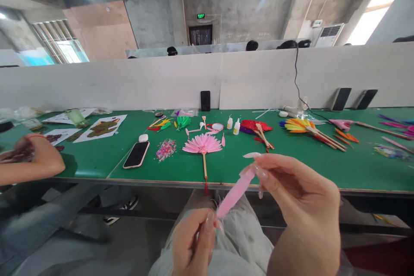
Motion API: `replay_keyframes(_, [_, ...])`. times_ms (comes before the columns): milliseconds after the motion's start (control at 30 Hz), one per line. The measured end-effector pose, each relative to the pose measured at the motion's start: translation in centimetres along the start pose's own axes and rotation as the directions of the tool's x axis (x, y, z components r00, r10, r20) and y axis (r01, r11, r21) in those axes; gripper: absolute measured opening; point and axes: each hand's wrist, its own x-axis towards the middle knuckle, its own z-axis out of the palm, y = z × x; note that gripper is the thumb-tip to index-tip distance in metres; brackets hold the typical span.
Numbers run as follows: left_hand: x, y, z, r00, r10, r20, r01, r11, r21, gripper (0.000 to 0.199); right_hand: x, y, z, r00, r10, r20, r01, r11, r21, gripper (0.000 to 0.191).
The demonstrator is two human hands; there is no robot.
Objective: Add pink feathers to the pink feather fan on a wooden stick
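A pink feather (236, 194) is stretched between my hands, above my lap and in front of the table edge. My left hand (196, 241) pinches its lower end, where loose wispy barbs stick out. The upper end is pinched between the thumb and fingers of my right hand (291, 194). Beyond them on the green table lies a pink feather fan (203, 144) with a wooden handle and a red tassel (206, 186). A few loose pink feathers lie around the fan. Left of it is a pile of small pink and multicoloured bits (166, 150).
A phone (136, 155), two glue bottles (236, 127), a red feather fan (257, 127), a yellow fan (296, 125) and green feathers (183, 122) lie on the table (93, 161). A white partition (145, 82) stands behind. At left, another person's arm (42, 159) rests on the table.
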Motion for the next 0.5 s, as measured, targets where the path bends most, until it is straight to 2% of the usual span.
replay_keyframes(100, [0.0,0.0,0.0,1.000,0.008,-0.010,-0.008,1.000,0.009,0.049,-0.3,-0.8,1.0,0.995,0.048,-0.082,-0.046,0.999,0.023,0.012])
replay_keyframes(167, [0.0,-0.1,0.0,1.000,0.004,-0.003,-0.004,1.000,0.009,0.049,-0.6,-1.4,1.8,0.968,0.121,-0.221,-0.109,0.992,0.065,0.014])
replay_keyframes(233, [0.0,-0.1,-0.1,1.000,0.012,0.005,-0.012,1.000,0.012,0.049,-0.9,-1.9,2.5,0.945,0.164,-0.284,-0.145,0.986,0.087,0.013])
replay_keyframes(367, [-0.2,-0.3,-0.1,0.999,0.051,-0.001,-0.051,0.998,0.038,0.046,-1.0,-1.9,2.8,0.937,0.152,-0.315,-0.139,0.988,0.064,0.010])
replay_keyframes(500, [-0.5,-0.4,0.0,0.998,0.058,-0.033,-0.057,0.998,0.038,0.044,-0.6,-0.8,2.2,0.954,0.045,-0.297,-0.025,0.997,0.068,0.011])
